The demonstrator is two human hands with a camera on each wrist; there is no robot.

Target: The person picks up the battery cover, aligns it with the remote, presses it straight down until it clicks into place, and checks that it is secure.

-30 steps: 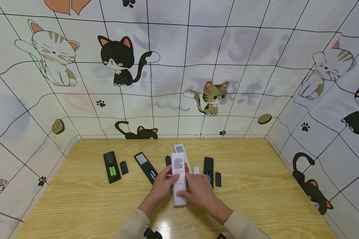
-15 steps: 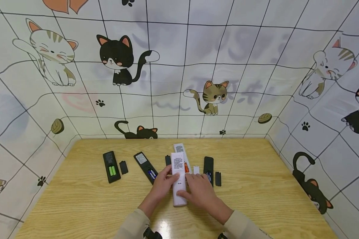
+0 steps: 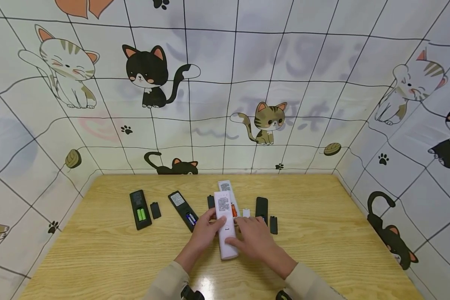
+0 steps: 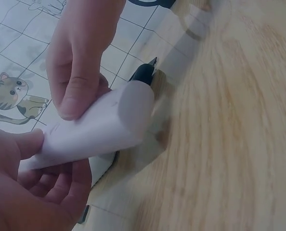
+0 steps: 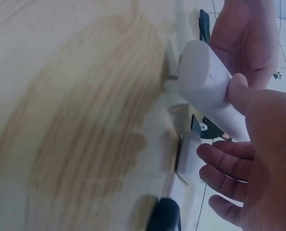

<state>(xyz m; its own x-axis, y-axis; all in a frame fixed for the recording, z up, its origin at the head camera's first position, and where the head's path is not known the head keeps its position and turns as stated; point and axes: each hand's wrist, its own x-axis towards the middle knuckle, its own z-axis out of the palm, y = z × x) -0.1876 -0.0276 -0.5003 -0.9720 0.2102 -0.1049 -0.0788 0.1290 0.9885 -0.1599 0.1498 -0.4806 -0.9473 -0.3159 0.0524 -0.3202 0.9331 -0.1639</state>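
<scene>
A white remote control (image 3: 227,251) is held back side up above the table, its printed label towards the far end. My left hand (image 3: 204,229) grips its left side, thumb on top and fingers underneath in the left wrist view. On the near right part, the thumb of my right hand (image 3: 256,236) presses the back, and the index fingertip meets the side. Several right fingers (image 5: 225,180) are curled apart from the remote in the right wrist view. Behind it lies a second white remote (image 3: 225,186), partly covered, with an orange battery (image 3: 233,209) showing.
Left on the table (image 3: 108,246) lie a black remote (image 3: 138,201) with green batteries, its cover (image 3: 155,210), and another black remote (image 3: 183,209) with blue batteries. A small black cover (image 3: 211,201), white cover (image 3: 246,213), black remote (image 3: 261,205) and black cover (image 3: 273,225) lie nearby.
The near end of the held white remote has swung slightly to the right. My right hand has shifted a little to the right with it, and the left hand keeps its grip.
</scene>
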